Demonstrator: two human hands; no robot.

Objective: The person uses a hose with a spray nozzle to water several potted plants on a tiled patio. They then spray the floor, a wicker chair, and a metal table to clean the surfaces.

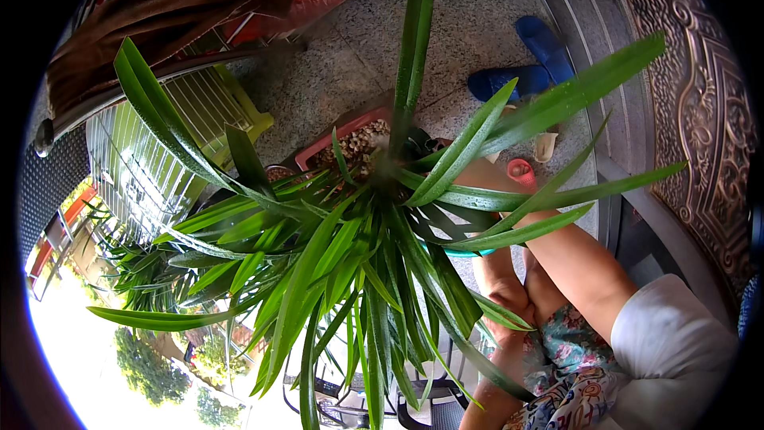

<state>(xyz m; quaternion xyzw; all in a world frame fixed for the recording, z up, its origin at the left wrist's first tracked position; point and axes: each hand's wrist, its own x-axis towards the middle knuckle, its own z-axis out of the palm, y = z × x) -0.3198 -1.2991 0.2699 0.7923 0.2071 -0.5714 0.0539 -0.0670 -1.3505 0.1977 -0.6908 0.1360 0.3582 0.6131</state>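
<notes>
A large potted plant with long green strap leaves (pixel 334 263) fills the middle, wet drops on some blades. Behind it shows a reddish rectangular planter (pixel 309 154) holding pebble-like material (pixel 361 142). My right arm reaches from a white sleeve towards the planter; my right hand (pixel 443 142) is mostly hidden behind leaves near its right end, so its grip cannot be made out. My left hand (pixel 507 304) is low at the right, beside my bare legs and floral shorts (pixel 573 331), partly covered by leaf tips. A teal rim (pixel 468 252) shows under the leaves.
Blue slippers (pixel 510 82) lie on the speckled stone floor (pixel 364 42). Near them are a pink perforated cup (pixel 521 172) and a cream container (pixel 544 147). A green-based wire cage (pixel 197 101) stands left, a relief-patterned panel (pixel 692 131) right, dark chairs (pixel 444 412) below.
</notes>
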